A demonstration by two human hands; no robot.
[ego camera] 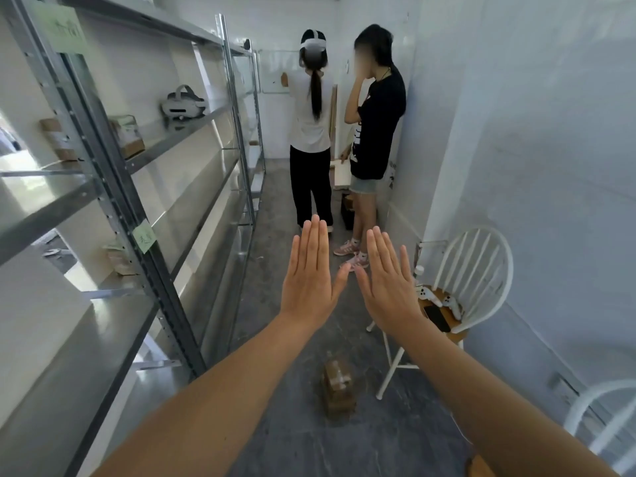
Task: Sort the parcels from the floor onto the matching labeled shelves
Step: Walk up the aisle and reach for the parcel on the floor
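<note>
Both my arms reach straight out in front of me. My left hand [309, 270] and my right hand [389, 280] are flat, backs up, fingers extended, thumbs nearly touching, and hold nothing. Below them on the grey floor stands a small stack of brown taped parcels [338, 387]. A metal shelf rack [137, 215] runs along the left wall, with green paper labels [144, 238] on its upright. Brown parcels [127, 136] lie on its upper shelf and another parcel [118, 259] lies on a lower shelf.
Two people [311, 132] [375, 125] stand at the far end of the narrow aisle. A white chair [475, 270] with controllers and a phone on its seat stands at the right wall. A second chair [605, 421] is at the bottom right. A headset [184, 105] rests on the shelf.
</note>
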